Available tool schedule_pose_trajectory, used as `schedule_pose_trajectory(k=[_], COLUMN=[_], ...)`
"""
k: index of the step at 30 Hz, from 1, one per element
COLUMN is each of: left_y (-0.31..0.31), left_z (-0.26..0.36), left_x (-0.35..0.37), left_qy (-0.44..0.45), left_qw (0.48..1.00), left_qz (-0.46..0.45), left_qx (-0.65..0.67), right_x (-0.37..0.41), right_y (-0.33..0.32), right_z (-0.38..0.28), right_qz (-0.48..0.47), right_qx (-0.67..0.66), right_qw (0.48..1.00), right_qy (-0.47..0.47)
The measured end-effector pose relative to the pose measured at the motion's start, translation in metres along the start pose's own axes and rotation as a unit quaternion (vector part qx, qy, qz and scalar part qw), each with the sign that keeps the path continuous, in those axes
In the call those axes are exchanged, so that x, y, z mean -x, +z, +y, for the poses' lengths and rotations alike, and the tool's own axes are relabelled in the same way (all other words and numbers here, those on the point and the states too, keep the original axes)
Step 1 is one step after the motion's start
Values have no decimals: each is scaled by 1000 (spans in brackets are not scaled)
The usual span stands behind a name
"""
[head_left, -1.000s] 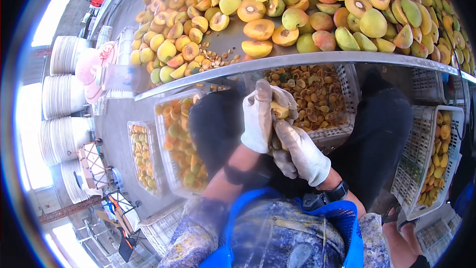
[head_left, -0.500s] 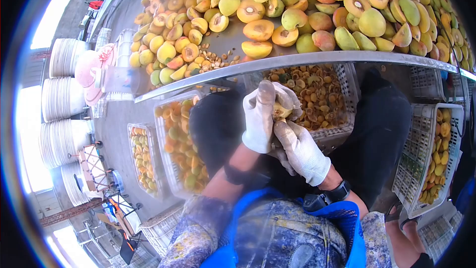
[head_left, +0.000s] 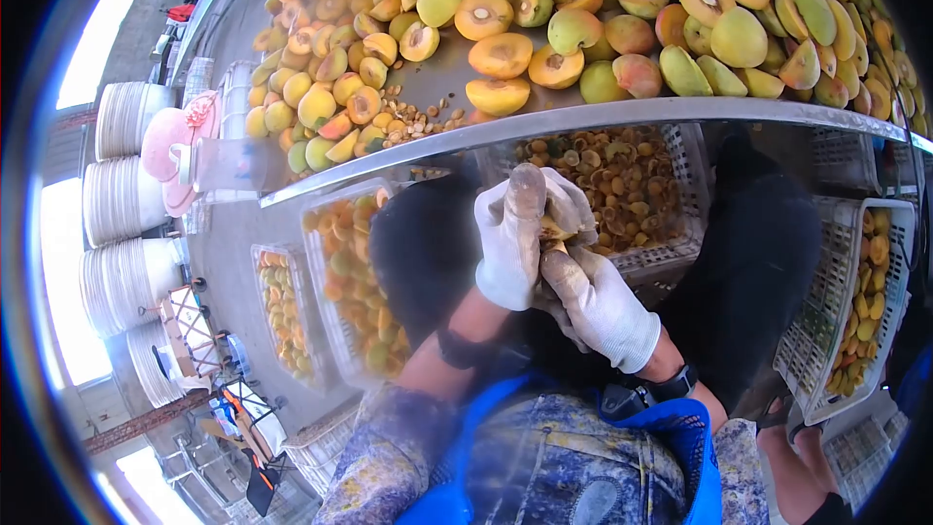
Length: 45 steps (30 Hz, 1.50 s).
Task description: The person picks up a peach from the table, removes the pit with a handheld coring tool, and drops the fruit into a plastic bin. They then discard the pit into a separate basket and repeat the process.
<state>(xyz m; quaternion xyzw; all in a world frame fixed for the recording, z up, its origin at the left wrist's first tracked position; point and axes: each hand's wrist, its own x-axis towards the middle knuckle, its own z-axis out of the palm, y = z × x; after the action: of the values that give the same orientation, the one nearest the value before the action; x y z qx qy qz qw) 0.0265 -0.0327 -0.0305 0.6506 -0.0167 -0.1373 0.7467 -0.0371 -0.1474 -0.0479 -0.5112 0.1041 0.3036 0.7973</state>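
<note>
My left hand [head_left: 512, 238], in a whitish knit glove with a stained thumb, is closed around a piece of yellow peach [head_left: 552, 230], which its fingers mostly hide. Just below and to the right, my right hand [head_left: 604, 306], gloved the same way, is closed with its thumb pressed up against the fruit. Whatever else lies between the right fingers is hidden. Both hands meet above my lap, over the near edge of a white crate [head_left: 692, 185] filled with small brownish-yellow scraps [head_left: 622, 190].
A metal-edged table [head_left: 437, 144] ahead carries many peach halves [head_left: 501, 55], several with pits showing, and a heap of loose pits [head_left: 418, 122]. Crates of cut fruit stand left [head_left: 321, 282] and right [head_left: 812, 321]. Stacked white tubs [head_left: 126, 204] line the far left.
The hands keep almost the same place and grip, with the fruit turned slightly between them and less of it showing. The camera view has shifted a little.
</note>
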Motion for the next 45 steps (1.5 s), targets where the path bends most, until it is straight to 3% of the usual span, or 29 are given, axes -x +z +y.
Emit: schedule_pose_trajectory(k=[2,4,10,11,15,18,20,23,29,32,37,40,41,44,45], left_y=[2,4,4,3,3,8,10,10,10,13,7,2,-4,-7,-6], left_z=[5,6,8,9,10,4,5,3,-8,-8,-15,-14,-18,-25,-27], left_x=[1,3,3,3,2,2,1,1,-10,-15,-19,-26,-30,-30,-29], left_qy=[8,8,47,47,39,61,72,39,-64,-118,-219,-319,-355,-363,-308], left_qw=[1000,1000,996,996,994,995,995,996,993,986,945,855,790,815,870], left_qz=[-4,-4,-50,-61,-102,-74,-65,-81,-38,2,37,21,-14,22,13], left_qx=[-12,-18,-51,-47,-5,-35,-28,5,87,115,242,409,499,452,385], right_x=[0,4,11,14,18,13,17,24,11,6,-2,-6,-6,-5,-7], right_y=[-1,-6,-10,-18,-21,-8,-11,-17,-13,-15,-17,-13,-13,-14,-12], right_z=[0,-5,-12,-13,-10,-10,-11,-11,-12,-9,12,27,28,27,34], right_qz=[-12,-63,-82,-136,-136,-30,-72,-120,-34,-39,-10,8,16,15,48], right_qx=[-9,-104,-99,-148,-165,-49,-111,-218,-70,-78,37,100,116,198,191], right_qw=[1000,991,991,978,974,998,990,964,994,992,998,982,974,948,949], right_qy=[-8,47,42,63,79,24,51,92,80,86,-41,-160,-197,-247,-247])
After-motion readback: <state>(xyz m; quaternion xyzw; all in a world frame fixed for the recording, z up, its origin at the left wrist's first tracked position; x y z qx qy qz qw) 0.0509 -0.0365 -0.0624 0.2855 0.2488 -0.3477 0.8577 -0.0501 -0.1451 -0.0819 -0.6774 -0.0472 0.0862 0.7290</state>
